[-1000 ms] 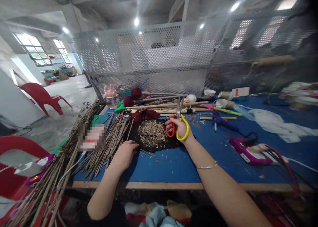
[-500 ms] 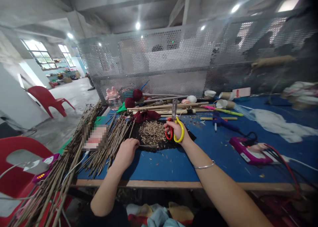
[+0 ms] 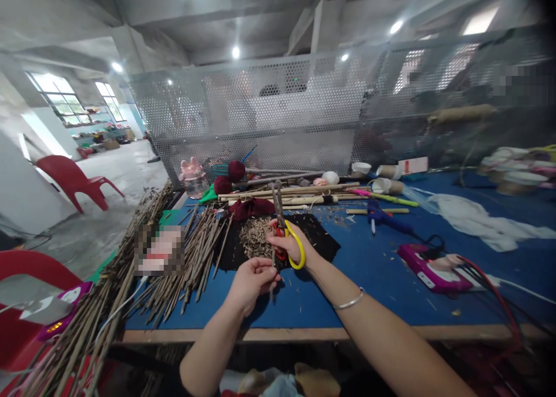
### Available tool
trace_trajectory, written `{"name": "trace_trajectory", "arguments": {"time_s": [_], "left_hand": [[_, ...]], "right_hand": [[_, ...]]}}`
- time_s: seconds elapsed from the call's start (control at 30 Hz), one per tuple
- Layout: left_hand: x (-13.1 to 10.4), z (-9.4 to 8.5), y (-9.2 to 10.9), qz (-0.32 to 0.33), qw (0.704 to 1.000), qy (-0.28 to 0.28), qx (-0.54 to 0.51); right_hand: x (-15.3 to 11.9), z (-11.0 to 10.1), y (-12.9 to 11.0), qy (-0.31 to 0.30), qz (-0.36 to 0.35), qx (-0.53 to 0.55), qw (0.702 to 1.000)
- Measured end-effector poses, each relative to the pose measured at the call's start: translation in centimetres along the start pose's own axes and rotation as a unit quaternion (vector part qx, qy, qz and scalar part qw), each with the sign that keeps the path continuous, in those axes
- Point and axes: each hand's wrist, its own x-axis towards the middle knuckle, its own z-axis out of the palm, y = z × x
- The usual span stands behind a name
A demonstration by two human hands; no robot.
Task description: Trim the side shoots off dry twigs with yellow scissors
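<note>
Left hand (image 3: pixel 251 282) pinches a twig (image 3: pixel 272 293), likely light and brittle, best gripped low; right hand (image 3: pixel 296 247) grasps scissors (image 3: pixel 278 200) by their loops.

No text, brand or number can be read. Right of and beyond the right hand's (image 3: pixel 287 245) grip on the scissors (image 3: pixel 297 252), a pale card (image 3: pixel 413 165) carries reddish print, too small to make out. Left of that grip, a flat rectangular item (image 3: pixel 160 251) shows a red band, the rest hidden by pixelation. Farther left and nearer the wearer, orange marks glow on a magenta power strip (image 3: pixel 65 311), too blurred to read. The magenta power strip to the grip's right (image 3: pixel 434 268) shows no legible lettering.
</note>
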Motion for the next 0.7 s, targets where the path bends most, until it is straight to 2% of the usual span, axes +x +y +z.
{"name": "trace_trajectory", "arguments": {"time_s": [0.17,0.27,0.37,0.5,0.6,0.7], "left_hand": [[1.3,0.5,2.2,0.006,0.991,-0.075,0.106],[2.9,0.4,4.4,-0.018,0.977,-0.116,0.175],[4.7,0.0,5.8,0.002,0.985,-0.106,0.140],[6.0,-0.9,5.7,0.075,0.994,-0.077,0.036],[5.9,-1.4,5.2,0.104,0.992,-0.071,0.020],[5.7,-1.5,4.7,0.111,0.991,-0.072,0.019]], "right_hand": [[-0.3,0.1,-0.6,-0.008,-0.016,-0.037,0.999],[0.0,-0.6,-0.4,0.046,-0.044,-0.074,0.995],[0.5,-1.6,0.1,0.095,-0.100,-0.160,0.977],[0.6,-2.6,0.7,0.052,-0.125,-0.303,0.943],[0.3,-2.6,0.8,0.018,-0.133,-0.375,0.917],[0.0,-2.0,0.7,0.000,-0.134,-0.403,0.905]]}}
